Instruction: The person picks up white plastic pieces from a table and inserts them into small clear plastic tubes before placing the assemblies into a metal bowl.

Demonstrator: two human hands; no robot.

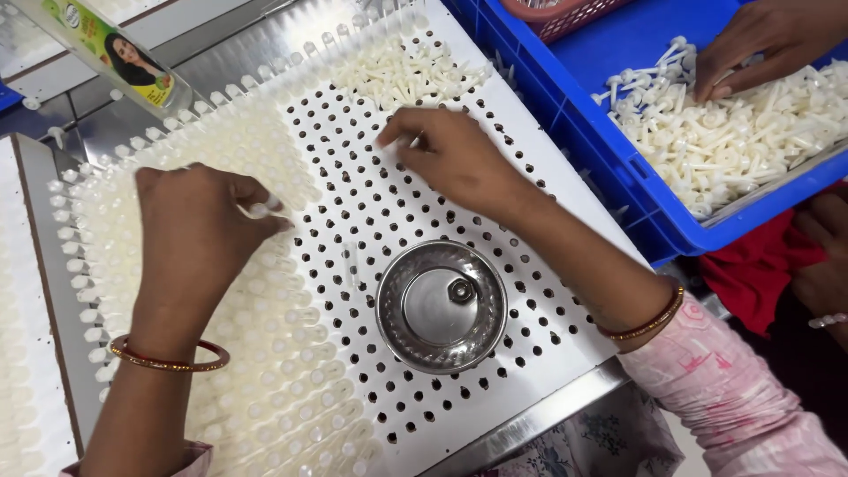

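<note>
While the left hand (199, 234) pinches a white plug (263, 208) over the perforated plate (495, 132), the right hand's (455, 159) fingers pinch another plug (389, 141) above empty holes.

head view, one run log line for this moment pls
left hand: pinching white plastic pin over filled rows | right hand: fingers on perforated tray holes | steel bowl: on tray | blue crate: pins, another person's hand

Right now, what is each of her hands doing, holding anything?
Left hand: closed, pinching a small white plastic piece at its fingertips.
Right hand: fingers curled on the perforated tray; whether it holds a piece cannot be told.
</note>
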